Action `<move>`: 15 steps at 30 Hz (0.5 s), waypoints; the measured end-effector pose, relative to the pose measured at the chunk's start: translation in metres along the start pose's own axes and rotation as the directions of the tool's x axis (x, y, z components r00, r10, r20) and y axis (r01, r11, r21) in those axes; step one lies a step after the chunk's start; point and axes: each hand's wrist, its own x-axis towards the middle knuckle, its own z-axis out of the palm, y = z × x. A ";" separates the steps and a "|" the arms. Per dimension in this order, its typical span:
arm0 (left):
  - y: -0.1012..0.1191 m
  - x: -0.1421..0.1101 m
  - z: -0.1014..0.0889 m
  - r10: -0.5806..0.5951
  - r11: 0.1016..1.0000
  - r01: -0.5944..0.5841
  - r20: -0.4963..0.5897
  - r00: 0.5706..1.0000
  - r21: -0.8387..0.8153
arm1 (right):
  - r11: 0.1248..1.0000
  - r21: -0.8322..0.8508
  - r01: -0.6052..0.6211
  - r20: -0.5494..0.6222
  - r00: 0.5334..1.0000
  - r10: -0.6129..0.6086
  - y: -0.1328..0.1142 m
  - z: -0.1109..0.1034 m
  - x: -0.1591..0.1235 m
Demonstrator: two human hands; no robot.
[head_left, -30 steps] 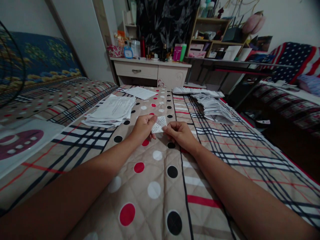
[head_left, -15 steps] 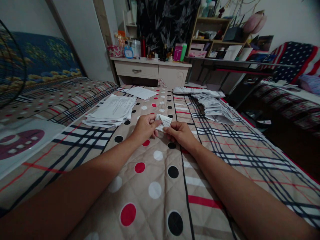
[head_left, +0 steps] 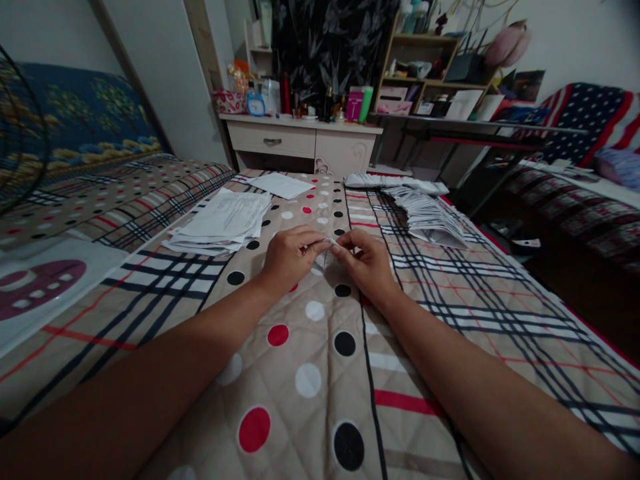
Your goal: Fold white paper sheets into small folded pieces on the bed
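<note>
A small folded piece of paper [head_left: 324, 257] is pinched between both my hands above the patterned bedspread [head_left: 305, 347]. My left hand [head_left: 293, 257] grips its left side, thumb and fingers together. On the other side, my right hand [head_left: 367, 260] pinches the upper right edge with thumb and forefinger. Fingers cover most of the paper, so its full shape is hidden. A stack of printed sheets [head_left: 225, 217] lies to the left of my left hand. To the right, a row of folded papers [head_left: 427, 217] leans in a fanned line.
A single white sheet [head_left: 283, 185] lies beyond the stack. Another row of folded paper [head_left: 395, 182] sits at the bed's far edge. A plastic bag [head_left: 60, 273] is at the left. Past the bed stand a white cabinet [head_left: 345, 147] and a shelf [head_left: 425, 83].
The folded paper has been tilted so its printed face no longer shows. My fingertips have come closer together along its top edge.
</note>
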 end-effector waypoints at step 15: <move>0.012 -0.002 -0.004 0.216 0.946 -0.232 0.093 0.972 0.227 | 0.940 -0.231 0.253 -0.019 0.964 -0.264 -0.008 0.000 -0.006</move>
